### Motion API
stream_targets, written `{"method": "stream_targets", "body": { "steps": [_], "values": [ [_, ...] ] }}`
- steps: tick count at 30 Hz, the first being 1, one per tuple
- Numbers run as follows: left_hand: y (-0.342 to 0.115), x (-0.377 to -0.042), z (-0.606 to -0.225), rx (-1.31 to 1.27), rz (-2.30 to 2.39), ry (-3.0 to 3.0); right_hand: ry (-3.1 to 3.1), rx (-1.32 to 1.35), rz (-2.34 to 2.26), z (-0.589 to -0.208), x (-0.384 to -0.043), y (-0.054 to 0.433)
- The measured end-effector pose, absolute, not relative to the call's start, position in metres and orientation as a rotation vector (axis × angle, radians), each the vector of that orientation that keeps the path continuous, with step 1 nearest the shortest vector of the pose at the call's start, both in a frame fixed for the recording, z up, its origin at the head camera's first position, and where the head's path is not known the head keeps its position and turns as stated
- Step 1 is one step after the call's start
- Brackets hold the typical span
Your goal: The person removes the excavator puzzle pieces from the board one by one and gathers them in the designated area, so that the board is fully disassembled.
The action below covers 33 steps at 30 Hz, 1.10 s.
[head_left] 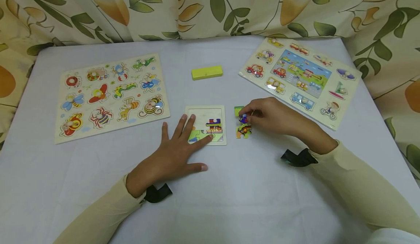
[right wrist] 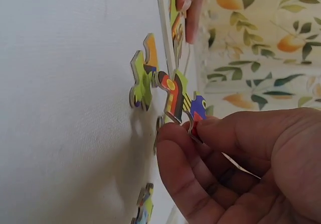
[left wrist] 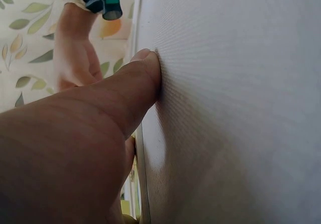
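My left hand (head_left: 174, 156) lies spread, its fingertips resting on a small square jigsaw tray (head_left: 199, 117) and its thumb on the tablecloth. Several fitted pieces (head_left: 214, 125) cover the tray's lower part; bare wood shows above them. To the tray's right, my right hand (head_left: 273, 116) pinches a jigsaw piece (right wrist: 175, 96) between thumb and fingers. Blue, red and yellow print shows on that piece, which is tilted up off the cloth in the right wrist view. Near it lie loose pieces, among them a green and orange one (right wrist: 140, 81); the fingers partly hide this group from above.
An insect peg puzzle (head_left: 111, 94) lies at the left and a vehicle peg puzzle (head_left: 302, 76) at the back right. Between them sits a yellow oblong box (head_left: 207, 73). A leaf-patterned curtain (head_left: 203, 11) hangs behind the white-covered table (head_left: 229, 200).
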<state>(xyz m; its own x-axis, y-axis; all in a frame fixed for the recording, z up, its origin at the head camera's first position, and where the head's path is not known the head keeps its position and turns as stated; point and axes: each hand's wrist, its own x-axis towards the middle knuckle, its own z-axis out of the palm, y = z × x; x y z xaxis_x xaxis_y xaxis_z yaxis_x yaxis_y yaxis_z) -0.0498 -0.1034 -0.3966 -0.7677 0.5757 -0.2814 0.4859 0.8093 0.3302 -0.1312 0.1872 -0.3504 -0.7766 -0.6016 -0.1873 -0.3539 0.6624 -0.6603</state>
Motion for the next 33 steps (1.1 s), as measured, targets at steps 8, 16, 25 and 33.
{"method": "stream_targets", "body": {
  "steps": [8,16,25,33],
  "values": [
    [-0.104,-0.05,-0.396,0.787,0.327,2.618,2.489,-0.76,-0.804,-0.351,-0.127,0.199],
    [-0.103,-0.049,-0.395,0.788,0.319,2.611,2.474,-0.665,-0.77,-0.35,-0.119,0.213],
    [-0.103,-0.05,-0.396,0.789,0.303,2.613,2.455,-0.617,-0.765,-0.351,-0.115,0.228],
    [-0.103,-0.05,-0.395,0.793,0.293,2.622,2.514,-0.588,-0.739,-0.354,-0.116,0.232]
  ]
}}
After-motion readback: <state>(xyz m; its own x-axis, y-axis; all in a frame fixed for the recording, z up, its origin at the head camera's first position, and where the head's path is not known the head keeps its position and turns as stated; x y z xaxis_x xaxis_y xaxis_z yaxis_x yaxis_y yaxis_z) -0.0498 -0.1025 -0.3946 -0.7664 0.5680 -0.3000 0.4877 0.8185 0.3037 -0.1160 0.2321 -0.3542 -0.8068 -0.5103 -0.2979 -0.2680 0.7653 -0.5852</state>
